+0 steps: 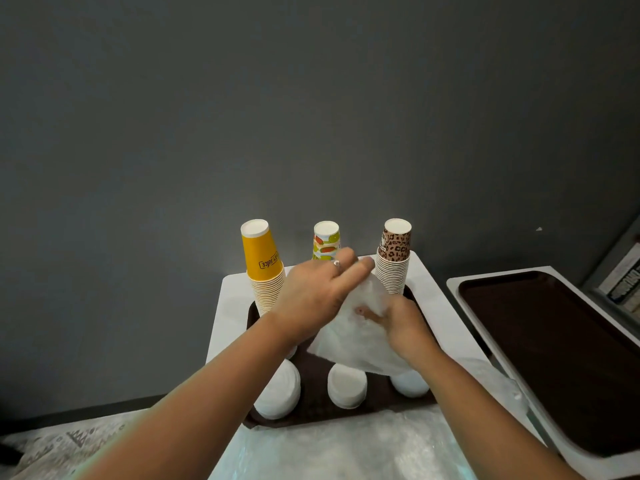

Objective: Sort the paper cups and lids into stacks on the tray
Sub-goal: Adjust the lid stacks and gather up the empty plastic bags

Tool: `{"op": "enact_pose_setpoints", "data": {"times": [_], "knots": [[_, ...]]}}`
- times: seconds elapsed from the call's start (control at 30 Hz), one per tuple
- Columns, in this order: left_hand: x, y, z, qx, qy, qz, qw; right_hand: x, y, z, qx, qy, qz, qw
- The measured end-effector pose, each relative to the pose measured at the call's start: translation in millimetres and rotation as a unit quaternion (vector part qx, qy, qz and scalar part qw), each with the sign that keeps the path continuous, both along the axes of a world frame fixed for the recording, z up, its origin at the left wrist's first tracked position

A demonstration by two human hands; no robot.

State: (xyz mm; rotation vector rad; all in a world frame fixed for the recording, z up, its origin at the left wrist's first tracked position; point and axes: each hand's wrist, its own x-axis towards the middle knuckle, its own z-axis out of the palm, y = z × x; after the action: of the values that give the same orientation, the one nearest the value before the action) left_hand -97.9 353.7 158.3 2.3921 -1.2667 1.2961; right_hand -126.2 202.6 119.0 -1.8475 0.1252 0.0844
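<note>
Three upside-down cup stacks stand at the back of the dark brown tray [313, 408]: a yellow stack [265, 271], a fruit-print stack [326, 240] and a leopard-print stack [394, 261]. Three white lid stacks sit at the tray's front: left [278, 393], middle [347, 386], right [410, 382]. Above the tray's middle, both hands hold a crumpled clear plastic bag [356, 337]. My left hand [318, 292], with a ring, lies over the bag's top with fingers extended. My right hand [401, 323] grips the bag from the right.
The tray rests on a white table [228, 306] against a grey wall. More clear plastic wrap [346, 448] lies in front of the tray. A second dark tray [554, 358] sits on another white surface at the right. A patterned cloth [62, 445] lies at the bottom left.
</note>
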Motion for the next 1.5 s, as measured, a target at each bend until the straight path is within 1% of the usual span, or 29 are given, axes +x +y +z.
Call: {"op": "enact_pose_setpoints", "data": {"times": [0.03,0.1,0.2,0.23,0.27,0.37,0.47,0.53,0.6,0.67,0.7,0.77,0.83,0.93,0.97,1.0,1.03,1.1,1.13,1.17,1.2,1.27,1.3,1.33,1.37,1.4,1.43,1.47,1.5], "knots": [[-4.4,-0.8,-4.1,0.01,0.002,-0.016,1.0,0.5,-0.4,0.3,0.061,0.037,-0.022,0.997],[-11.9,-1.5,-14.2,0.031,0.005,-0.045,0.999,-1.2,-2.6,2.9,0.195,0.066,-0.032,0.978],[-16.5,3.3,-35.7,0.059,0.022,-0.067,0.996,0.7,-4.6,8.6,0.369,0.107,-0.039,0.923],[-17.1,5.9,-44.2,0.072,0.03,-0.068,0.995,1.2,-6.0,9.5,0.404,0.115,-0.057,0.906],[-17.0,8.7,-52.8,0.086,0.037,-0.068,0.993,2.3,-5.7,9.7,0.416,0.109,-0.072,0.9],[-15.3,13.6,-70.4,0.119,0.108,-0.069,0.985,1.9,-2.1,9.7,0.437,0.081,-0.086,0.892],[-18.2,13.9,-69.3,0.108,0.245,-0.059,0.962,2.6,-0.3,5.7,0.443,0.077,-0.1,0.887],[-26.4,9.1,-59.8,0.015,0.375,-0.061,0.925,2.2,2.0,2.8,0.439,0.064,-0.099,0.891],[-31.3,1.5,-55.9,-0.107,0.465,-0.048,0.877,0.1,6.9,1.0,0.438,0.046,-0.094,0.893],[-30.9,-6.2,-53.5,-0.187,0.479,-0.023,0.857,-3.8,12.6,1.5,0.448,0.033,-0.095,0.888],[-30.0,-9.3,-53.0,-0.211,0.472,-0.018,0.856,-5.7,15.0,2.9,0.444,0.028,-0.092,0.891],[-30.8,-14.8,-53.5,-0.212,0.475,-0.016,0.854,-9.2,17.2,6.1,0.418,0.009,-0.082,0.905],[-33.6,-19.6,-56.5,-0.18,0.491,-0.004,0.852,-9.5,16.6,6.9,0.38,-0.007,-0.086,0.921],[-37.6,-25.1,-60.1,-0.186,0.526,-0.014,0.83,-6.7,15.1,4.2,0.317,0.0,-0.082,0.945],[-35.3,-25.2,-60.9,-0.213,0.542,-0.016,0.813,-6.8,16.1,4.5,0.297,-0.001,-0.061,0.953],[-31.5,-23.8,-59.9,-0.256,0.565,-0.017,0.784,-6.2,16.1,3.0,0.277,-0.004,-0.031,0.96],[-26.8,-21.1,-59.3,-0.319,0.587,-0.022,0.743,-6.5,16.6,3.5,0.262,-0.008,0.001,0.965],[-17.2,-15.2,-58.3,-0.458,0.628,-0.035,0.628,-8.7,16.6,4.7,0.203,-0.021,0.061,0.977],[-13.2,-13.2,-57.4,-0.514,0.638,-0.039,0.572,-9.5,17.4,3.6,0.153,-0.038,0.085,0.984],[-10.4,-12.0,-55.3,-0.555,0.639,-0.043,0.531,-10.2,19.9,2.2,0.116,-0.064,0.096,0.986],[-9.2,-10.9,-53.3,-0.585,0.64,-0.054,0.495,-10.2,22.5,-1.6,0.098,-0.097,0.079,0.987],[-8.2,-8.5,-48.4,-0.631,0.641,-0.101,0.425,-7.6,24.2,-11.6,0.089,-0.157,-0.029,0.983],[-8.6,-7.5,-45.3,-0.646,0.639,-0.124,0.4,-6.3,23.5,-14.3,0.095,-0.163,-0.09,0.978],[-8.9,-6.9,-43.3,-0.657,0.638,-0.144,0.375,-5.3,21.3,-15.3,0.128,-0.139,-0.12,0.975],[-9.4,-6.1,-42.8,-0.658,0.642,-0.157,0.361,-3.5,19.5,-15.8,0.195,-0.097,-0.12,0.968],[-10.9,-5.7,-42.1,-0.654,0.648,-0.17,0.352,-1.4,17.8,-16.6,0.263,-0.052,-0.093,0.959],[-12.3,-5.2,-42.6,-0.643,0.654,-0.177,0.356,0.3,17.0,-16.2,0.312,-0.029,-0.069,0.947],[-14.0,-5.7,-42.8,-0.632,0.661,-0.181,0.363,1.9,15.9,-15.2,0.326,-0.034,-0.06,0.943],[-15.5,-6.0,-43.6,-0.617,0.664,-0.177,0.384,2.4,14.7,-14.1,0.319,-0.054,-0.063,0.944]]}}
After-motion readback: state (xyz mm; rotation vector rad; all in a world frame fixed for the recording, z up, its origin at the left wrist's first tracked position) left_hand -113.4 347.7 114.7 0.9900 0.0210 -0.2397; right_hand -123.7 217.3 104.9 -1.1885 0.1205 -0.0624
